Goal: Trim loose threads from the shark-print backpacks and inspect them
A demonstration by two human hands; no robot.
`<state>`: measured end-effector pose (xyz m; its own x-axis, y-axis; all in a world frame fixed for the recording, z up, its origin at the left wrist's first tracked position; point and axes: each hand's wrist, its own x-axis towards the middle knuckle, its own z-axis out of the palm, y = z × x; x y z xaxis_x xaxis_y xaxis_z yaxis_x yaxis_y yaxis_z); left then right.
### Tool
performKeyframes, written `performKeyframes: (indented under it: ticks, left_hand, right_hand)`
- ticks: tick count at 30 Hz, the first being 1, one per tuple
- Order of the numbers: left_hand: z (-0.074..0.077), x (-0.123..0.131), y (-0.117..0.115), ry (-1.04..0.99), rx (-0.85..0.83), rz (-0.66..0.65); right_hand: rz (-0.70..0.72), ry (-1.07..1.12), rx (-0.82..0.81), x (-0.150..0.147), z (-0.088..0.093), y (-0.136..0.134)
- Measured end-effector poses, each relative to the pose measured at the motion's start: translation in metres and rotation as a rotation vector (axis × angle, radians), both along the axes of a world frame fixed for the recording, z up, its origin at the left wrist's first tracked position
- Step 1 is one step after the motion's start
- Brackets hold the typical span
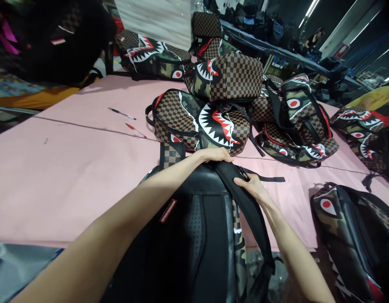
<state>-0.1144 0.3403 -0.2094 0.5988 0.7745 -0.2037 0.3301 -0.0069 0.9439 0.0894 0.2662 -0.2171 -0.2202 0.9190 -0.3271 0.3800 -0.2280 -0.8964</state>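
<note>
A black backpack lies in front of me, back panel facing me, its camouflage and checkered side showing at the right. A small red label sits on its left part, and a checkered strap sticks up at its top left. My left hand is closed at the upper end of the padded shoulder strap; its fingertips are partly hidden. A little lower and to the right, my right hand pinches the same strap's outer edge, thumb on top. A thin webbing end trails beyond it.
The pink table bears a black pen and a red pen. Past my hands lies a shark-mouth backpack, another stacked on it. More backpacks stand right, including a near one. A person is far back.
</note>
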Motion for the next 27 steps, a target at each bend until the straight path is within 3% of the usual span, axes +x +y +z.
performKeyframes:
  ticks: [2, 4, 7, 12, 15, 20, 24, 27]
  left_hand:
    - [0.002, -0.004, 0.0, -0.026, -0.05, 0.007]
    - [0.002, -0.012, -0.001, -0.03, -0.099, -0.002]
    - [-0.001, -0.027, -0.006, -0.006, -0.108, 0.024]
    - [-0.013, -0.038, -0.016, -0.046, -0.039, 0.188]
    - [-0.016, -0.036, -0.017, -0.068, -0.055, 0.218]
    - [-0.017, -0.033, -0.016, -0.029, -0.022, 0.261]
    - [-0.017, -0.032, -0.017, -0.014, -0.017, 0.267]
    - [-0.013, -0.031, -0.023, -0.034, -0.067, 0.292]
  right_hand:
    - [-0.074, 0.151, -0.209, -0.001, -0.007, 0.004]
    - [-0.106, 0.27, -0.305, -0.002, -0.011, 0.009]
    - [-0.113, 0.352, -0.341, -0.004, -0.015, 0.015]
    - [-0.074, 0.414, -0.337, 0.008, -0.012, 0.003]
    - [-0.034, 0.388, -0.308, 0.039, -0.014, -0.027]
    - [-0.169, 0.316, -0.372, 0.09, -0.028, -0.104]
    - [-0.252, 0.362, -0.396, 0.097, -0.036, -0.148]
    - [-0.233, 0.351, -0.362, 0.097, -0.038, -0.155]
